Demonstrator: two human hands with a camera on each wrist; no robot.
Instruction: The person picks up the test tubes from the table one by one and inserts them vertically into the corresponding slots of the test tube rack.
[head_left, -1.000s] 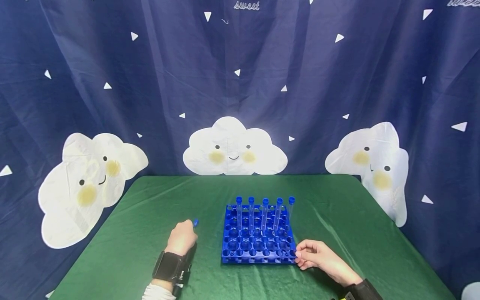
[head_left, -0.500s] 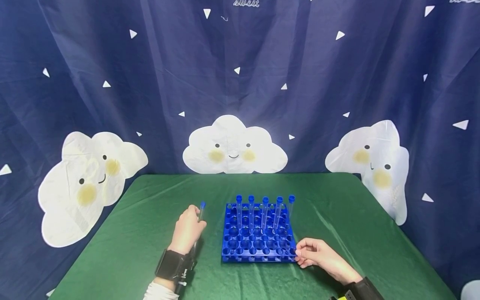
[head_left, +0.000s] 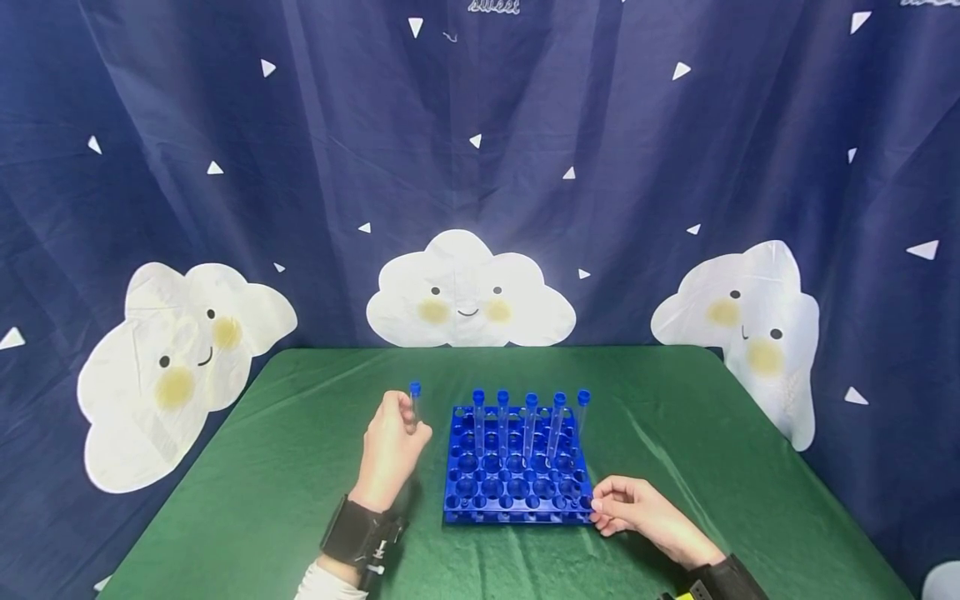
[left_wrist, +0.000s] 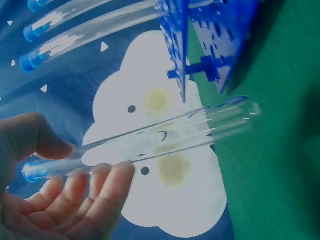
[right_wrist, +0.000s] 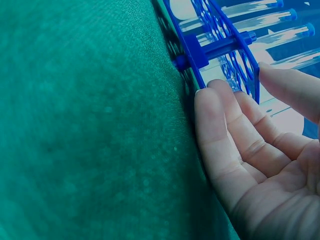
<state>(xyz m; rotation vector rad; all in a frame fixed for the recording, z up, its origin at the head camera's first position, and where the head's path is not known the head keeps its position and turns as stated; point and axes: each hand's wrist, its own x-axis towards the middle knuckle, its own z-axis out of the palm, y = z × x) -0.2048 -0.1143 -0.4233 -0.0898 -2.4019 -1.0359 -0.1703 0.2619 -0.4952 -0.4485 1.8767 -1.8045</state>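
In my left hand [head_left: 393, 446], thumb and fingers pinch a clear test tube [left_wrist: 165, 132] near its blue cap [left_wrist: 35, 171]. In the head view the tube stands about upright, left of the blue test tube rack [head_left: 517, 504], its lower part hidden by the hand. Several capped tubes [head_left: 528, 429] stand in a row across the rack. At the rack's near right corner, my right hand [head_left: 637, 512] grips the edge. The right wrist view shows its thumb [right_wrist: 287, 87] against the upper plate and its fingers [right_wrist: 212, 120] at the lower plate.
A green cloth [head_left: 315, 392] covers the table. Behind it hangs a dark blue curtain [head_left: 420, 150] with white clouds and small triangles. Many of the rack's holes hold no tube, the near rows among them.
My left hand has raised the test tube from low over the cloth, turned it upright and carried it forward and right, closer to the rack. My right hand stays at the rack's corner.
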